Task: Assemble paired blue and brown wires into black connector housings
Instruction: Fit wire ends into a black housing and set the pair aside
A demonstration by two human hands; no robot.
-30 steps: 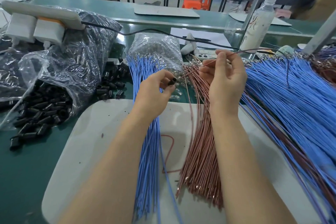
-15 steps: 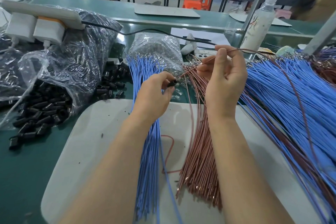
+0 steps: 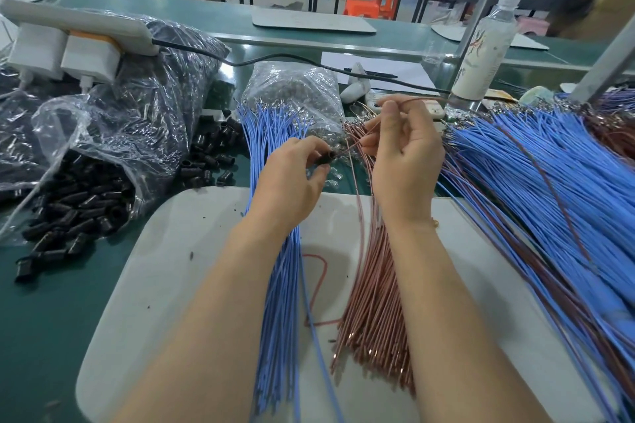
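Black connector housing (image 3: 324, 159) is pinched between the thumb and fingertips of the left hand (image 3: 292, 182), which holds it just above the far edge of the white mat (image 3: 178, 268). The right hand (image 3: 402, 154) is right beside it with its fingers curled, pinching a single brown wire (image 3: 422, 98). One end of that wire comes down to the mouth of the housing, though I honestly can't tell if the tip is inside or just touching. The rest of it arcs off to the right over the big pile of blue wires (image 3: 549, 182). Under the left forearm there's a bundle of blue wires (image 3: 278, 285) lying lengthways on the mat, and next to it, under the right wrist, a bundle of brown wires (image 3: 374, 302) with bare coppery ends towards the camera. One thin reddish wire (image 3: 319, 285) loops on the mat between the two bundles. Off to the left on the green counter (image 3: 41, 319), a clear plastic bag (image 3: 113, 134) spills loose black housings (image 3: 86, 203), and a few more sit near the blue bundle's far end. Behind the hands is a clear bag of small metal bits (image 3: 295, 93), with a white bottle (image 3: 484, 45) further right.
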